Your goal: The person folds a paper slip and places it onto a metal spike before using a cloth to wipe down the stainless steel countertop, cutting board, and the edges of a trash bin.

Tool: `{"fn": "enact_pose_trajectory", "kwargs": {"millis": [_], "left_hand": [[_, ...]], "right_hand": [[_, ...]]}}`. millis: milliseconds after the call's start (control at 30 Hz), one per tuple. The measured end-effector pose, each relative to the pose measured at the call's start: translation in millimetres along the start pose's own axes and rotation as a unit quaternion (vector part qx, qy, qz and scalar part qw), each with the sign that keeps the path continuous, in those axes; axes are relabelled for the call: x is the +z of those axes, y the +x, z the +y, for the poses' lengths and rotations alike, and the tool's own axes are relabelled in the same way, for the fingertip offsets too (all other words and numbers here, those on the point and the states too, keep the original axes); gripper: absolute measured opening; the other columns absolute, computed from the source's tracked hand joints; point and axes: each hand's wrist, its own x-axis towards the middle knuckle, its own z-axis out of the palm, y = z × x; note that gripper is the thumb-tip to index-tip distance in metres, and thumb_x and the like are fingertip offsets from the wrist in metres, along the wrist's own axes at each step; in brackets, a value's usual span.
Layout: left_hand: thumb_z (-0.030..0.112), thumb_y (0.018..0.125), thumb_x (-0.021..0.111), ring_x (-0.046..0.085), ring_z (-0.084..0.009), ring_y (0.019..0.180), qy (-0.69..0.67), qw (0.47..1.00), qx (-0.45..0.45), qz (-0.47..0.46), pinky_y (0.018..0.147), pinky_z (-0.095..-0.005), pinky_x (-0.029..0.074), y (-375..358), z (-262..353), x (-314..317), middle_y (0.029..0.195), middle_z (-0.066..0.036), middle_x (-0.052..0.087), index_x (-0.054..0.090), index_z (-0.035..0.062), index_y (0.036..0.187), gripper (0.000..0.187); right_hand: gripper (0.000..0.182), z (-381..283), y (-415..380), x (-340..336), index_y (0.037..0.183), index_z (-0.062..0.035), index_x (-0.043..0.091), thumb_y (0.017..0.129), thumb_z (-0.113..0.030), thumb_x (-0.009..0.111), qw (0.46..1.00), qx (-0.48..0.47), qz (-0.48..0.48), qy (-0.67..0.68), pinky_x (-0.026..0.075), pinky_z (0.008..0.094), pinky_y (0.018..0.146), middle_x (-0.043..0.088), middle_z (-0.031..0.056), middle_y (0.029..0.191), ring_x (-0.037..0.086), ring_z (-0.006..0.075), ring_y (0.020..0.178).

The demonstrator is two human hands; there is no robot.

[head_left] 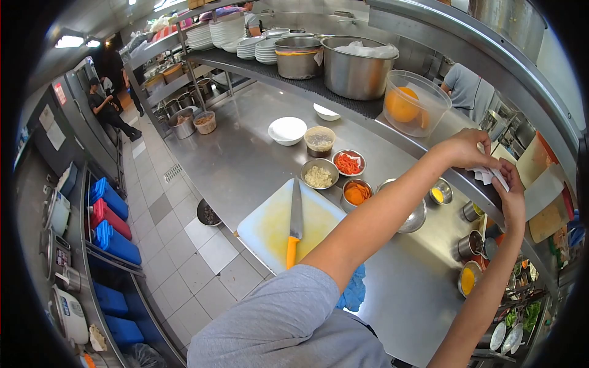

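Note:
Both arms reach to the right, toward the edge of the metal shelf. My left hand [467, 150] is bent over with its fingers closed on small white paper slips [486, 175]. Just to its right, my right hand [514, 191] pinches the same slips from the other side. Near my left hand stands a clear plastic tub [432, 101] with oranges [402, 104] in it. On the counter behind my left arm, a knife with a yellow handle [295, 211] lies on a white cutting board [261, 230].
Bowls of minced garlic [318, 176], sliced carrot [356, 193] and red strips [348, 164] stand beside the board. A blue cloth [354, 291] lies near my body. Large pots [353, 76] and stacked plates [227, 30] fill the shelf. Other people [469, 86] are nearby.

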Motion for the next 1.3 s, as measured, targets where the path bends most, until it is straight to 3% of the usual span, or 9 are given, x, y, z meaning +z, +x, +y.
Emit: {"fn": "enact_pose_trajectory", "kwargs": {"millis": [100,300,367,467,600,767,967,1100,1300], "left_hand": [[0.047,0.068,0.085,0.068,-0.0271,0.085,0.045,0.999,0.025,-0.001,0.072,-0.0367,0.054,3.1,-5.5,2.1,0.100,-0.018,0.068,0.067,0.0062,0.093,0.051],[0.033,0.080,0.077,0.067,-0.0317,0.096,0.047,0.996,0.038,0.072,0.083,-0.0384,0.053,13.1,-18.9,10.2,0.108,-0.020,0.066,0.067,0.0057,0.101,0.037],[0.030,0.083,0.071,0.053,-0.0361,0.120,0.003,0.996,0.022,0.082,0.102,-0.0419,0.043,15.3,-22.8,11.8,0.118,-0.018,0.062,0.067,0.0114,0.103,0.028],[0.020,0.085,0.068,0.064,-0.0326,0.102,0.071,0.978,0.105,0.166,0.088,-0.0393,0.051,22.4,-37.0,17.3,0.112,-0.019,0.064,0.067,0.0065,0.104,0.023],[0.017,0.085,0.066,0.063,-0.0326,0.102,0.080,0.979,0.119,0.144,0.086,-0.0400,0.051,21.6,-35.2,12.3,0.110,-0.018,0.065,0.068,0.0071,0.100,0.019],[0.035,0.073,0.079,0.061,-0.0334,0.106,-0.017,1.000,0.003,0.002,0.086,-0.0401,0.051,3.9,-4.0,-2.3,0.107,-0.019,0.065,0.067,0.0067,0.090,0.035],[0.051,0.058,0.087,0.057,-0.0353,0.114,0.131,0.990,0.045,0.004,0.093,-0.0404,0.048,9.8,-12.9,7.2,0.110,-0.019,0.064,0.066,0.0082,0.099,0.063],[0.054,0.055,0.088,0.053,-0.0356,0.119,0.115,0.992,0.045,0.013,0.099,-0.0392,0.045,10.9,-14.5,8.4,0.116,-0.019,0.062,0.064,0.0082,0.106,0.072],[0.060,0.058,0.085,0.044,-0.0341,0.132,0.188,0.975,0.107,-0.041,0.113,-0.0564,0.028,13.3,-19.1,15.5,0.127,-0.015,0.058,0.064,0.0108,0.112,0.076]], "right_hand": [[0.047,-3.2,-0.2,0.5,0.136,-0.0033,0.049,0.092,-0.014,0.064,0.999,0.033,0.032,-0.015,0.039,0.0286,0.102,0.060,0.0089,0.123,0.055,0.0173,0.116],[0.042,17.6,5.4,-8.9,0.134,-0.0033,0.049,0.095,-0.012,0.061,0.999,0.025,0.039,0.022,0.040,0.0267,0.100,0.060,0.0074,0.119,0.055,0.0133,0.111],[0.045,17.7,5.1,-6.4,0.134,-0.0023,0.048,0.092,-0.011,0.063,0.998,0.019,0.040,0.033,0.040,0.0273,0.100,0.059,0.0077,0.120,0.055,0.0140,0.112],[0.051,6.5,0.7,-4.3,0.134,-0.0012,0.049,0.087,-0.009,0.069,0.998,0.026,0.015,0.055,0.042,0.0296,0.101,0.059,0.0101,0.125,0.056,0.0182,0.114],[0.058,8.5,0.2,-3.6,0.136,0.0006,0.047,0.085,-0.009,0.071,1.000,-0.011,0.021,0.000,0.043,0.0297,0.101,0.055,0.0136,0.131,0.054,0.0202,0.118],[0.058,5.2,0.5,0.1,0.137,0.0007,0.047,0.084,-0.005,0.068,1.000,0.001,0.027,0.004,0.043,0.0303,0.102,0.054,0.0135,0.133,0.055,0.0215,0.119],[0.039,6.4,1.7,-6.2,0.127,0.0029,0.053,0.089,-0.001,0.055,0.998,0.042,0.045,0.011,0.042,0.0299,0.101,0.061,0.0112,0.120,0.059,0.0178,0.112],[0.035,12.8,1.4,-8.5,0.125,0.0015,0.055,0.091,-0.002,0.054,0.998,0.037,0.055,0.013,0.042,0.0290,0.100,0.061,0.0109,0.118,0.058,0.0169,0.112],[0.039,7.2,-0.7,-6.0,0.127,0.0003,0.055,0.089,-0.005,0.058,0.997,0.017,0.077,-0.005,0.041,0.0292,0.101,0.060,0.0111,0.118,0.058,0.0179,0.111]]}}
